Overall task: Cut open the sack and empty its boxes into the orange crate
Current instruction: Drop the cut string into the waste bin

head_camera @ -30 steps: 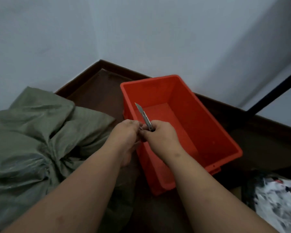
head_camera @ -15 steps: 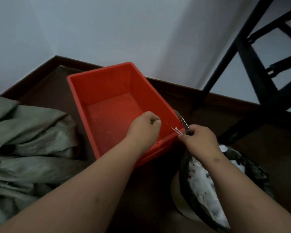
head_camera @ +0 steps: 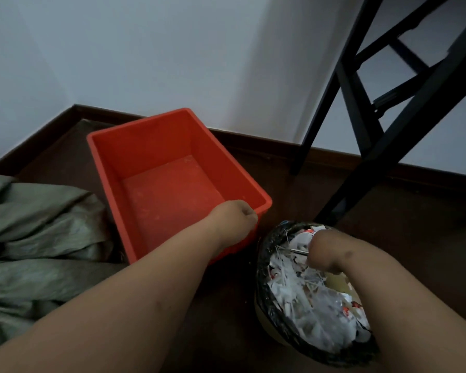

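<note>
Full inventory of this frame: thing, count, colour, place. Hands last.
orange crate: 1, orange-red, centre on the floor, nothing inside.
sack: 1, grey-green, crumpled on the floor left of the crate.
waste bin: 1, black liner, lower right, full of white scraps.
frame: 1, black, upper right, legs on the floor.
floor: dark brown, with matching skirting along the white wall.
knife: 1, thin metal, only partly visible, in the right hand over the bin.
left hand: fisted, at the crate's near right corner.
right hand: closed on the knife, over the bin.
</note>
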The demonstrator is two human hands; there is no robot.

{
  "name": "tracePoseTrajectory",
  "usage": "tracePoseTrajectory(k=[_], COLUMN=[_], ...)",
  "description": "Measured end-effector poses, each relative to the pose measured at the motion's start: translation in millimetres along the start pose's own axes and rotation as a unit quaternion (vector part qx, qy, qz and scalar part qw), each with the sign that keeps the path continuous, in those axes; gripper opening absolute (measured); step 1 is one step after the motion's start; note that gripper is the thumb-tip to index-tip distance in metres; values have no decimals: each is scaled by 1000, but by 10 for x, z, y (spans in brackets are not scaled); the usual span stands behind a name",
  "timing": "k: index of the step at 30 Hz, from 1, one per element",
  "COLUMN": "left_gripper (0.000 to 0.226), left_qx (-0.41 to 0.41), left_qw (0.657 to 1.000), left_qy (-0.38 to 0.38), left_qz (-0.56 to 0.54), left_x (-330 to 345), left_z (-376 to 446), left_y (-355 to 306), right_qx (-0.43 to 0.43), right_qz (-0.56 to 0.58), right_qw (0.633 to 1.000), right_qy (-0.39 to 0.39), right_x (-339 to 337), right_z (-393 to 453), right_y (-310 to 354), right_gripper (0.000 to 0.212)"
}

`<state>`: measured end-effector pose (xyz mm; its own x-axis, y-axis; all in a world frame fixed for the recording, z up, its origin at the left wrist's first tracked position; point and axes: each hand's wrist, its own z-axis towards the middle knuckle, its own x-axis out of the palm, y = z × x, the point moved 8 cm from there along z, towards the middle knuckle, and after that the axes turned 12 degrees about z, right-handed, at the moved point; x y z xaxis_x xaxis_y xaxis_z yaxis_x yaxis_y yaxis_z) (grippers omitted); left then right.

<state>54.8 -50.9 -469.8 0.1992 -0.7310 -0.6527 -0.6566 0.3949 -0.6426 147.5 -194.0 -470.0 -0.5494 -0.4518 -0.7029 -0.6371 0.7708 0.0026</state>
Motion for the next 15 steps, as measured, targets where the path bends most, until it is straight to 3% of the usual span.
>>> tracePoseTrajectory(k=[7, 12, 15], left_gripper=[20, 17, 17], left_qx=[-46, -56, -45], left_qw=[993, 994, 994], left_qy=[-75, -54, -51], left_qz=[-77, -77, -85], left_x=[-555, -668, -678], left_z=[-71, -180, -219], left_y=[168, 249, 234], right_qx=[-26, 5, -36], right_qz=[-46, -82, -9], right_qw=[999, 996, 999], right_qy=[2, 45, 16], right_x=[-281, -292, -385], right_z=[-16, -194, -289], right_y=[241, 286, 469], right_gripper=[39, 38, 25])
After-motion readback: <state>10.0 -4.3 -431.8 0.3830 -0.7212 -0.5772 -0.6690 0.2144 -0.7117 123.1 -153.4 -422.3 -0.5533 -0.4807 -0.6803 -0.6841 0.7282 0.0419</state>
